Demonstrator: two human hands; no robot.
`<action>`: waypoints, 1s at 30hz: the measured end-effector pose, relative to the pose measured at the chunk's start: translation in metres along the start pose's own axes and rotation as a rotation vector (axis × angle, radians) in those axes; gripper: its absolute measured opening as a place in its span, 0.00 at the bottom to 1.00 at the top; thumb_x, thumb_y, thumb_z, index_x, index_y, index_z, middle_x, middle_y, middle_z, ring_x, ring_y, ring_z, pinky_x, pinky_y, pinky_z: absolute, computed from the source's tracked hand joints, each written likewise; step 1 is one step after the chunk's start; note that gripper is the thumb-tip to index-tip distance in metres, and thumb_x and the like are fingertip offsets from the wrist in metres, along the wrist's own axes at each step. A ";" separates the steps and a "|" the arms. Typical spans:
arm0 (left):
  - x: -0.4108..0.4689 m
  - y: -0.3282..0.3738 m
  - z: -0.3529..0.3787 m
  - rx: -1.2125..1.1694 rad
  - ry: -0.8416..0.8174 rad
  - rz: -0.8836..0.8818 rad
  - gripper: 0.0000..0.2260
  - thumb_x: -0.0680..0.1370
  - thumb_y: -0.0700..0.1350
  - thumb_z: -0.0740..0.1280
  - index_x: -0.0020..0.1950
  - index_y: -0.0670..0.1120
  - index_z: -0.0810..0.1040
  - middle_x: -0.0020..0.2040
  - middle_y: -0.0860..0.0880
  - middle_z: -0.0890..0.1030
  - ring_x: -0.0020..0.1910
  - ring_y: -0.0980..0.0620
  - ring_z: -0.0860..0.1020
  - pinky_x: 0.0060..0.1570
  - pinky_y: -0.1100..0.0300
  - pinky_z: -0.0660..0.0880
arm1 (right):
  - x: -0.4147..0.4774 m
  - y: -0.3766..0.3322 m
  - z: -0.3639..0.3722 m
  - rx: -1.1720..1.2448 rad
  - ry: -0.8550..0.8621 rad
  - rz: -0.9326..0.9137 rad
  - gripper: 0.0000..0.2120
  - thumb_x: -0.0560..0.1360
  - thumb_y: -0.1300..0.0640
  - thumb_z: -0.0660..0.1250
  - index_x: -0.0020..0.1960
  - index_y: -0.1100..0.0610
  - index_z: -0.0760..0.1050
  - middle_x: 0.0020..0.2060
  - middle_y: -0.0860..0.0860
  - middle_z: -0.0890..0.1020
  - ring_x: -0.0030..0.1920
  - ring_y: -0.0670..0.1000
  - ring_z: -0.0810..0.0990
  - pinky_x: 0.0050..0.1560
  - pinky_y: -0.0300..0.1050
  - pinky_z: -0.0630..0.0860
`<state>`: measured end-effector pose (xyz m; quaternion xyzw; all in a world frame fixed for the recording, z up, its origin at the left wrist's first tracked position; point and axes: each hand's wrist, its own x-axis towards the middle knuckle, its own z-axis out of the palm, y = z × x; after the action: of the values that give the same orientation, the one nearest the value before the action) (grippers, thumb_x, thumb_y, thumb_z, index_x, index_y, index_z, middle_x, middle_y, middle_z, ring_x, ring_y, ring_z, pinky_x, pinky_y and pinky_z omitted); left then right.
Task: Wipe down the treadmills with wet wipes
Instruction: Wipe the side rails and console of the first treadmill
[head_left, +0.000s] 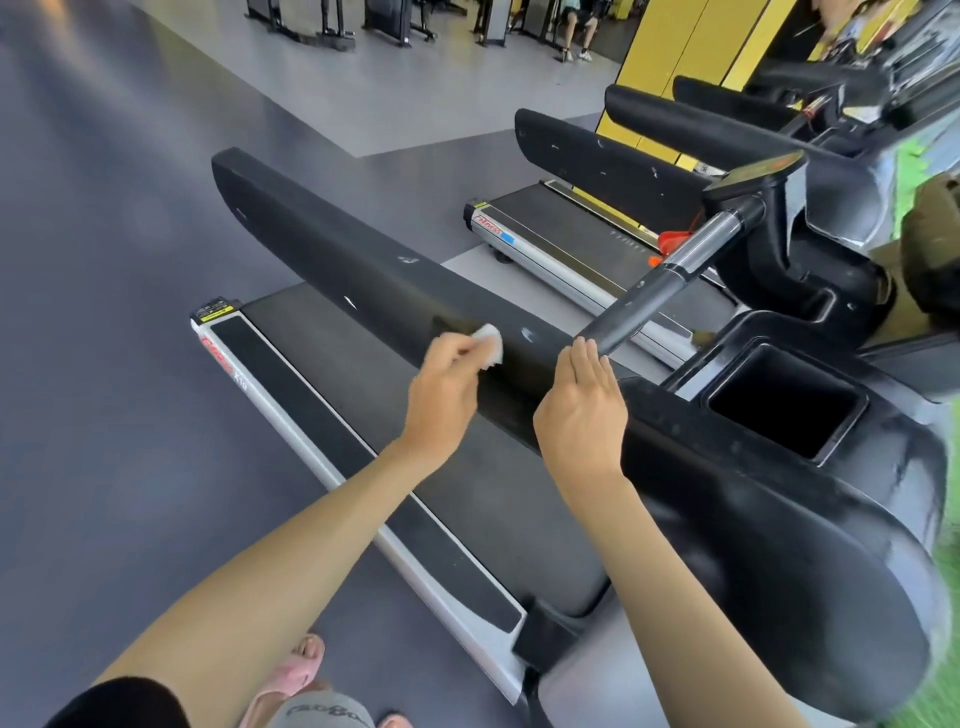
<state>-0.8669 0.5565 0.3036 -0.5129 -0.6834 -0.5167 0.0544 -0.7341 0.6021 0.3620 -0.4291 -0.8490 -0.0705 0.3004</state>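
Note:
The nearest treadmill has a long black side handrail (332, 260) running from the upper left to its console at the right. My left hand (441, 395) pinches a small white wet wipe (126, 347) against the side of this rail, near its middle. My right hand (584, 410) rests on top of the rail just to the right, fingers straight and together, holding nothing. Below the rail lie the black running belt (363, 358) and the silver side frame (291, 421).
A black cup well (784, 405) sits in the console at the right, and a black-and-silver crossbar (675, 270) angles above the rail. A second treadmill (550, 228) stands behind, more beyond it. Grey floor lies to the left. A person sits at the far top.

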 end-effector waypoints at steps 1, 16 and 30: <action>0.008 -0.008 0.000 -0.042 0.068 -0.146 0.12 0.82 0.42 0.56 0.58 0.42 0.78 0.52 0.56 0.70 0.46 0.59 0.68 0.49 0.66 0.67 | 0.000 -0.001 -0.001 0.002 0.002 0.002 0.21 0.68 0.70 0.46 0.45 0.71 0.78 0.43 0.66 0.80 0.46 0.65 0.80 0.50 0.57 0.79; -0.012 0.034 0.017 -0.231 0.111 -0.317 0.10 0.81 0.48 0.64 0.44 0.45 0.77 0.40 0.54 0.71 0.37 0.61 0.70 0.42 0.68 0.66 | -0.001 0.009 -0.003 0.030 0.036 -0.090 0.22 0.64 0.72 0.46 0.45 0.69 0.78 0.47 0.64 0.82 0.48 0.64 0.82 0.45 0.55 0.82; -0.054 0.055 0.043 -0.065 -0.098 -0.188 0.16 0.73 0.32 0.56 0.44 0.54 0.71 0.44 0.53 0.70 0.44 0.54 0.66 0.37 0.63 0.66 | -0.006 0.014 -0.001 -0.081 -0.007 -0.147 0.19 0.70 0.72 0.52 0.54 0.73 0.78 0.54 0.68 0.80 0.58 0.66 0.80 0.58 0.60 0.77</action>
<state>-0.7807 0.5506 0.2869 -0.4726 -0.7131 -0.5159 -0.0446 -0.7199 0.6068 0.3577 -0.3775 -0.8757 -0.1249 0.2739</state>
